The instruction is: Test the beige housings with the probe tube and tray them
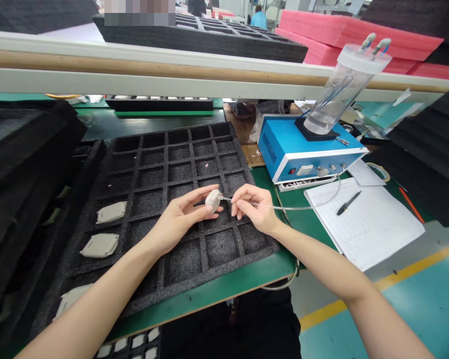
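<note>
Far to my left, black foam stacks rise beside the gridded foam tray that lies on the green bench. Three pale housings sit in the tray's left column, the nearest whole one flat in its pocket.

My left hand hovers over the middle of the tray with its fingers curled closed around a small grey-white part, pinching it between thumb and forefinger. The part's nozzle end faces right, toward my other hand.

My right hand is just beside it, fingers pinched narrow on the end of a clear tube. The tube tip meets the part's right side; whether it is fully seated I cannot tell. The tube's long axis runs left to right, in line with the part, so the two hands face each other along that line, and the right hand is the nearer to the tube's run.

The tube curves back to the blue box carrying a clear cylinder. Right of that lie a ruled sheet and a black pen.
</note>
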Tool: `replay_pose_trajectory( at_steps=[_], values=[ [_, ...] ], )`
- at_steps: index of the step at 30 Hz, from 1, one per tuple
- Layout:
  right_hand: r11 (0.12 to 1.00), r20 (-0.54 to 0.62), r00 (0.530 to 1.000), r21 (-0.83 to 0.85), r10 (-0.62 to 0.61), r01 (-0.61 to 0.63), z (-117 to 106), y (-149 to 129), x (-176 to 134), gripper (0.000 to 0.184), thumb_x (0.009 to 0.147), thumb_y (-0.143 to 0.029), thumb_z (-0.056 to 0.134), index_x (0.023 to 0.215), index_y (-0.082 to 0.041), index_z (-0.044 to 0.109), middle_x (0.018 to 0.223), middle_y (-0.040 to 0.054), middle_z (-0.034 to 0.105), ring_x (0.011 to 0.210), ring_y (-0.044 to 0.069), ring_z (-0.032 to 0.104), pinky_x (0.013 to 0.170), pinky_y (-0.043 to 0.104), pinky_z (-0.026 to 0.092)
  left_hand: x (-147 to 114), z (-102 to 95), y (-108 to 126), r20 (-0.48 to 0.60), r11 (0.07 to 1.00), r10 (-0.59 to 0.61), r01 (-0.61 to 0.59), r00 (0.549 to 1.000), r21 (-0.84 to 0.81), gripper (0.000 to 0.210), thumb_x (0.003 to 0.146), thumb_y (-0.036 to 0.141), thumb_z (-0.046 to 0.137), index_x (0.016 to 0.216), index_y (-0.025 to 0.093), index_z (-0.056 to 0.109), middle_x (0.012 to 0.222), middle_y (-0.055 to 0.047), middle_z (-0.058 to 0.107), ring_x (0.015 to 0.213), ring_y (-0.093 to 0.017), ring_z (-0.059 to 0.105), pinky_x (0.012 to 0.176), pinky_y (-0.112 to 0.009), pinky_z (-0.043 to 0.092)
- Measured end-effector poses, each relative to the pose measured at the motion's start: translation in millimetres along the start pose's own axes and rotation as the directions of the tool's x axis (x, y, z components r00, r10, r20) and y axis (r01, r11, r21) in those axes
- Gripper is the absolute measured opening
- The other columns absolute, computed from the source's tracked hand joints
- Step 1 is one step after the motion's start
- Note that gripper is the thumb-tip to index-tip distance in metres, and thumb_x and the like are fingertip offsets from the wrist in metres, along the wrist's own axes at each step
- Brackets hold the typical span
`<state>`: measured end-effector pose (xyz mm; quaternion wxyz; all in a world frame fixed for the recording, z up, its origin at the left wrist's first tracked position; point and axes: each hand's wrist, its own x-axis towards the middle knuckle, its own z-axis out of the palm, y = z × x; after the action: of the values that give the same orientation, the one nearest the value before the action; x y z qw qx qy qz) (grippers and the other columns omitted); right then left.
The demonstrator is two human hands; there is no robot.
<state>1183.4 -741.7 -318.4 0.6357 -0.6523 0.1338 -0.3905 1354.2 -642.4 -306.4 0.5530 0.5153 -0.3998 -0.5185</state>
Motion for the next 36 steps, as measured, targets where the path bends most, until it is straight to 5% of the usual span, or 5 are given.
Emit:
replay_pose_trajectory(
  at_steps=[36],
  values=[
    [0.999, -0.002, 0.999, -0.02, 0.043, -0.043, 0.1, 0.1, 0.0, 0.006, 0.075, -0.022, 0.059, 0.075, -0.015, 0.058, 0.055, -0.0015, 0.063, 0.043, 0.007, 0.052, 0.044, 0.019, 0.043, 0.6, 1.4, 0.0, -0.02, 1.0, -0.019, 0.019, 1.0, 0.0, 0.048, 0.077, 0.031, 0.076, 0.123, 0.026, 0.065, 0.121, -0.005, 0.068, 0.095, -0.02, 0.07, 0.089, -0.036, 0.057]
  ],
)
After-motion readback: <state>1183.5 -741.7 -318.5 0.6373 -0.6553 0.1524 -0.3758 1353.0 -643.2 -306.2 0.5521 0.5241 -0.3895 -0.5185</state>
